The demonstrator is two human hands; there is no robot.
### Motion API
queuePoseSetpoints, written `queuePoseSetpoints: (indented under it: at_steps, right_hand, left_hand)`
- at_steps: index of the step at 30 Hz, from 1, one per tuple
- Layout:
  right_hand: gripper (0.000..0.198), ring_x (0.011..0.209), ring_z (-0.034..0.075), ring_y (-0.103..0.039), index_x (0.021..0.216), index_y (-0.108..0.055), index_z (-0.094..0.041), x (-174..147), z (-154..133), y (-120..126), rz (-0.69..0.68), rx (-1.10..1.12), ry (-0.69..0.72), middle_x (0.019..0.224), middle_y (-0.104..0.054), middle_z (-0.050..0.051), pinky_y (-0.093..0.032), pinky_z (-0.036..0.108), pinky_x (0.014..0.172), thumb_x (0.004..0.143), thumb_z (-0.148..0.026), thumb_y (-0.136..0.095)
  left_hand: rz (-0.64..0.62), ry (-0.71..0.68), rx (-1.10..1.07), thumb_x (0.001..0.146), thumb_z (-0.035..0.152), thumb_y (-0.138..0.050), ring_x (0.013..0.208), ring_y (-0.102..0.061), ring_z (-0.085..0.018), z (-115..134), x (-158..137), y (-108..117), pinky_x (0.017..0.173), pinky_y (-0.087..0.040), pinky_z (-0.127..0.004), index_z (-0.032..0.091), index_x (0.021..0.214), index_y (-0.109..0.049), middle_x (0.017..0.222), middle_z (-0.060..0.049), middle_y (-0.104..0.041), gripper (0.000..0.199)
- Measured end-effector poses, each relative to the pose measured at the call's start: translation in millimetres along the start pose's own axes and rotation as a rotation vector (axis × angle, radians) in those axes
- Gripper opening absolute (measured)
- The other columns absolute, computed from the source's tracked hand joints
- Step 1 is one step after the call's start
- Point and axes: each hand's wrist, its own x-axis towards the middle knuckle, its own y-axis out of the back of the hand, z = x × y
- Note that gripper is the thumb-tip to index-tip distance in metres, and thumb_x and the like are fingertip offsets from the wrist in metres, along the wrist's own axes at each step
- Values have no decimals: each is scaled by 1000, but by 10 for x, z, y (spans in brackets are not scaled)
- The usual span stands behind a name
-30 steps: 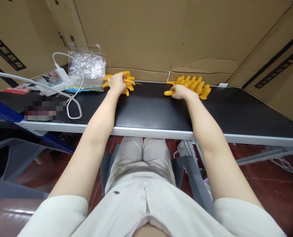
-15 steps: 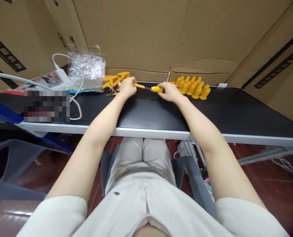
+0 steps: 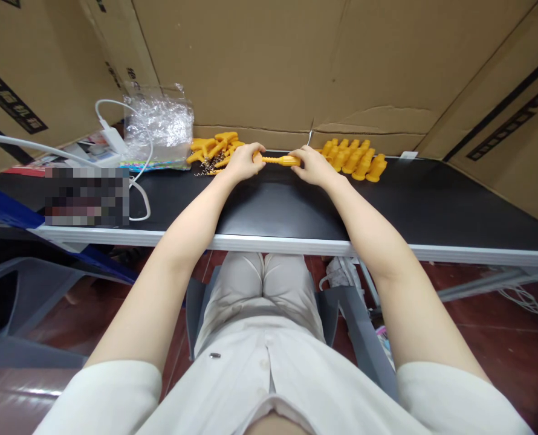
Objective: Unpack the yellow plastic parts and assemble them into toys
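Note:
My left hand [image 3: 247, 162] is closed around the yellow handle end of a corkscrew [image 3: 271, 160], whose ribbed yellow shaft points right. In my right hand [image 3: 313, 165], fingers pinch a yellow sleeve [image 3: 289, 161] in line with that shaft. Shaft and sleeve meet between the hands, and the metal spiral is out of sight. Left of my left hand lies a pile of yellow T-shaped handles [image 3: 204, 145] with metal spirals [image 3: 205, 164]. Just right of my right hand, several yellow sleeves [image 3: 351, 159] stand in rows on the black tabletop [image 3: 282, 205].
Crumpled clear plastic wrap [image 3: 159, 130] and a white cable [image 3: 147, 202] lie on the left, near a blurred-out patch. Cardboard panels [image 3: 269, 66] wall in the back and sides. A pale metal edge [image 3: 278, 244] runs along the table front.
My left hand has moved slightly right, bringing the corkscrew to the sleeve. The metal spiral that showed between them has gone from view. My right hand has hardly moved.

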Motion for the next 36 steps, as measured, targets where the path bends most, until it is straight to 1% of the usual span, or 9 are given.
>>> queuePoseSetpoints:
  at_steps: [4, 10, 17, 19, 22, 25, 28, 32, 36]
  right_hand:
    - [50, 123, 36, -64, 140, -63, -13, 28, 70, -52, 36, 132, -4, 132, -67, 20, -49, 54, 112, 95, -35, -63]
    - [60, 96, 25, -68, 139, -53, -19, 85, 92, -106, 40, 398, -60, 108, -70, 8, -59, 47, 94, 91, -48, -72]
    - [58, 97, 23, -72, 129, -63, -20, 8, -186, 183, 20, 571, -182, 129, -68, 12, -62, 41, 91, 82, -46, -84]
    - [55, 91, 22, -74, 121, -67, -20, -18, -229, 240, 11, 657, -215, 118, -72, 11, -63, 39, 88, 82, -54, -86]
    - [63, 73, 20, -72, 101, -71, -18, -35, -240, 252, 5, 779, -271, 88, -72, 8, -64, 33, 72, 83, -79, -76]
    - [83, 55, 17, -65, 86, -71, -18, -24, -230, 220, -9, 855, -341, 62, -63, 6, -55, 27, 52, 80, -99, -55]
    - [96, 42, 14, -57, 84, -73, -16, -2, -244, 204, -27, 871, -424, 51, -55, 3, -45, 24, 42, 78, -106, -39]
    - [93, 42, 15, -59, 95, -73, -17, -3, -298, 261, -64, 912, -499, 57, -63, 4, -45, 25, 42, 81, -103, -41]
    - [67, 59, 15, -71, 111, -63, -21, -50, -316, 340, -73, 1018, -424, 87, -77, 5, -56, 25, 55, 84, -81, -73]
  left_hand:
    - [21, -58, -45, 83, 25, -65, 123, -66, -29, -41, 23, 15, 115, -48, -42, 17, 132, -67, 128, -11, -73, 49]
    - [31, 17, -32, 80, 17, -63, 124, -64, -29, -16, 7, 58, 114, -48, -41, 17, 128, -65, 128, -11, -71, 48]
    - [85, 72, -14, 79, 16, -59, 119, -64, -29, 32, -8, 93, 109, -48, -39, 22, 121, -65, 122, -9, -73, 42]
    - [93, 67, -11, 79, 15, -59, 120, -64, -30, 37, -2, 101, 111, -47, -40, 23, 120, -65, 123, -9, -73, 42]
    - [102, 57, -24, 80, 13, -60, 123, -64, -29, 76, -4, 114, 113, -46, -39, 23, 122, -65, 125, -10, -72, 43]
    - [101, 43, -40, 81, 12, -60, 125, -64, -29, 130, -15, 116, 114, -47, -39, 22, 125, -65, 124, -10, -72, 45]
    - [106, 42, -38, 81, 11, -61, 125, -66, -29, 158, -17, 99, 114, -48, -41, 20, 126, -65, 122, -11, -72, 46]
    - [123, 51, -42, 83, 14, -63, 122, -68, -30, 136, -1, 64, 112, -50, -43, 20, 127, -65, 121, -11, -74, 45]
    - [133, 44, -39, 82, 15, -64, 122, -67, -30, 82, 19, 44, 112, -51, -45, 22, 129, -65, 120, -10, -74, 47]
